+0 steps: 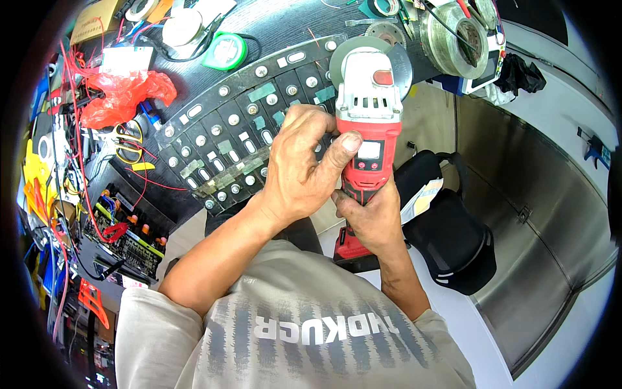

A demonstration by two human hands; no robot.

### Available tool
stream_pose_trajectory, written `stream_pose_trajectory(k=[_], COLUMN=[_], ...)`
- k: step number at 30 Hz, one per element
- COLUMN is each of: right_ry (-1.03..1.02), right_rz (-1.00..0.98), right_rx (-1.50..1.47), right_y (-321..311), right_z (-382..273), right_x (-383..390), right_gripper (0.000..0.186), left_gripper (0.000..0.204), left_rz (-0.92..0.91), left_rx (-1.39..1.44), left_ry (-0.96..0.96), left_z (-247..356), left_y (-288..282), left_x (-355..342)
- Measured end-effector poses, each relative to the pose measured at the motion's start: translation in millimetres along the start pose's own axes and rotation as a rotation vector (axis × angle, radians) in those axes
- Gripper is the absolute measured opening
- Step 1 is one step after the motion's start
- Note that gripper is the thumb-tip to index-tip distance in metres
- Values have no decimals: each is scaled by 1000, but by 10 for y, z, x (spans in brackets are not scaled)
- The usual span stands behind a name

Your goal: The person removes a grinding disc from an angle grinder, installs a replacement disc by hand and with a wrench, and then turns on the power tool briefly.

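Note:
A red cordless angle grinder with a silver head is held up in front of me, its disc end pointing away. My right hand is closed round its dark handle, just ahead of the red battery at its base. My left hand grips the body from the left, thumb on the red housing beside a small light panel; its fingertips are partly hidden. Beyond and left of the hands lies a black block of several cells, with bolts, white ovals and greenish tape. The grinder's grey disc overlaps its right end.
A green tape measure, red plastic bag and yellow-handled scissors lie on the dark table. Tangled wires and a circuit board crowd the left. Spools stand at back right; a black chair is right.

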State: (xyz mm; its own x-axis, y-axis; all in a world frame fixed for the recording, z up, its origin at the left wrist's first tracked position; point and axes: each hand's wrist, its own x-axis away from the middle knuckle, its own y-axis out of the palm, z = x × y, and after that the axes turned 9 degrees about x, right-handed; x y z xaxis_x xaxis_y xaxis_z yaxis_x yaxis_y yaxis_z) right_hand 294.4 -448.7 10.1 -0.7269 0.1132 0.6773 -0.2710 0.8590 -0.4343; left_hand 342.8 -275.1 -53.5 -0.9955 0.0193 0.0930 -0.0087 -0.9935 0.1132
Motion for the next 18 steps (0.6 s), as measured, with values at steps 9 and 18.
stream_pose_trajectory(k=[9,18], right_ry=[12,-2], right_rz=[9,20], right_rx=[22,50], right_y=[4,9], right_z=[-35,-37], right_x=[5,14], right_gripper=[62,62], left_gripper=[42,45], left_rz=[-5,-19], left_rx=[-4,-7], left_ry=[14,25], left_z=[1,-10], left_y=[-6,-39], left_x=[-4,-1])
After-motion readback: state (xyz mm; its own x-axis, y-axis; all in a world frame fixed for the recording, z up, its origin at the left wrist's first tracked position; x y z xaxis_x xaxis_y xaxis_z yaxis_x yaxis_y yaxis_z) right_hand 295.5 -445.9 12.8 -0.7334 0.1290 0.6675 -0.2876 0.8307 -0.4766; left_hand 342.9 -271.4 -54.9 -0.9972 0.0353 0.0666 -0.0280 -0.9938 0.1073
